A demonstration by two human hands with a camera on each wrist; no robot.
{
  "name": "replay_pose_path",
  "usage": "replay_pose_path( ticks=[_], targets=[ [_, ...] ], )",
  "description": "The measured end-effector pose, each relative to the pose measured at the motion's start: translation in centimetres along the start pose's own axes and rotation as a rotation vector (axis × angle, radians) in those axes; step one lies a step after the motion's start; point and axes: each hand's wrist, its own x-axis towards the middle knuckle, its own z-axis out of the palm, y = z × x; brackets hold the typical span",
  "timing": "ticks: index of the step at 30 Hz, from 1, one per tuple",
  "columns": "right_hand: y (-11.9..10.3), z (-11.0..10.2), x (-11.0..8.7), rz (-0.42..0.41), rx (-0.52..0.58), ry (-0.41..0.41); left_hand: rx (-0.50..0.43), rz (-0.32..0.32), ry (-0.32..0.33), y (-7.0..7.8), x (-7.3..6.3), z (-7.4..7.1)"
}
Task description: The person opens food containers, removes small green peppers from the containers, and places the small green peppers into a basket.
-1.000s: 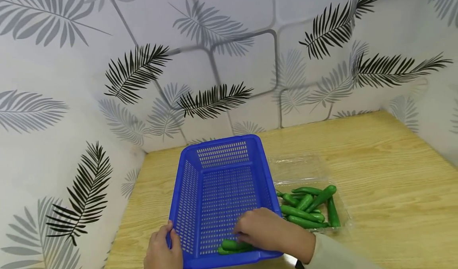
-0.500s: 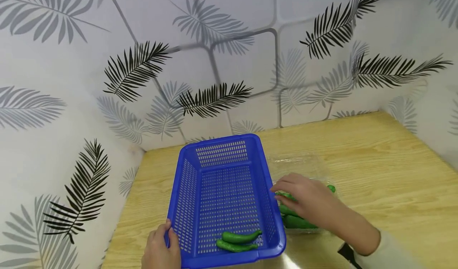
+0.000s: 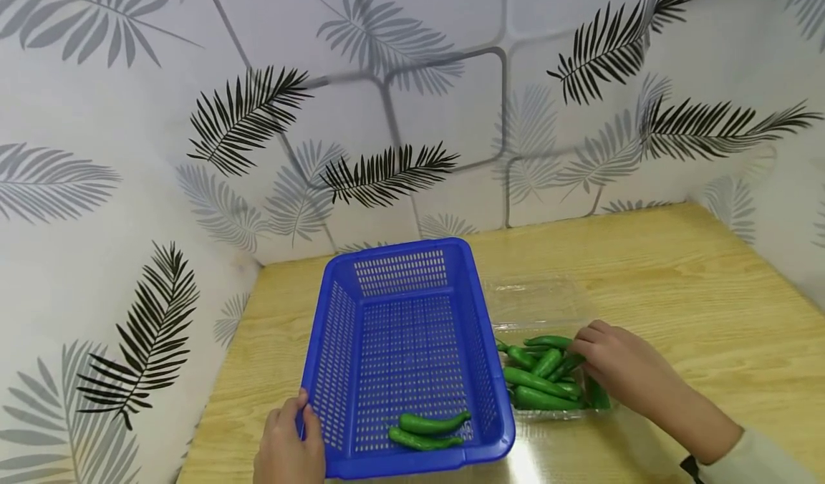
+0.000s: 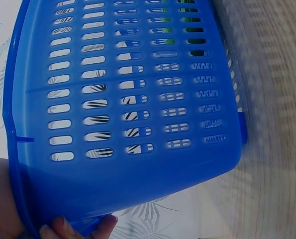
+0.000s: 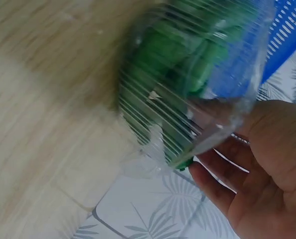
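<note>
My left hand (image 3: 291,441) grips the near left rim of a blue perforated plastic basket (image 3: 312,369), which is tilted toward me in the head view. Two green chili peppers (image 3: 433,424) lie at its near end. To the right, my right hand (image 3: 621,362) reaches over a clear plastic box (image 3: 559,414) heaped with several green peppers (image 3: 531,381). Its thumb and fingers close around the upper end of one pepper, hiding that end. The right wrist view shows a pepper tip (image 5: 185,164) at the fingertips, above the box's edge.
The box's transparent lid (image 3: 535,301) lies folded back behind it on the wood-grain table (image 3: 683,276). A wall with a leaf pattern (image 3: 438,126) stands directly behind the table. The basket's right side runs close beside the box.
My right hand has left the peppers in the basket and moved right, over the basket's side, to a pepper in the clear box. My left hand stays on the basket rim.
</note>
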Motion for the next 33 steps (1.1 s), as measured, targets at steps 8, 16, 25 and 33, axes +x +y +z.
replay_pose_path(
  ticks=[8,16,25,33],
  targets=[
    [0.4,1.4,-0.5,-0.094,-0.116,0.021,0.006,-0.016,-0.029,0.1,0.0,-0.2],
    [0.6,1.5,-0.3,-0.129,-0.071,0.06,0.022,-0.052,-0.076,0.3,0.2,-0.5],
    [0.7,-0.7,0.2,-0.102,0.019,0.126,0.014,-0.052,-0.056,0.3,0.2,-0.5],
    [-1.3,-2.2,1.3,-0.117,0.162,0.219,0.02,-0.068,-0.083,0.5,0.2,-0.6]
  ],
)
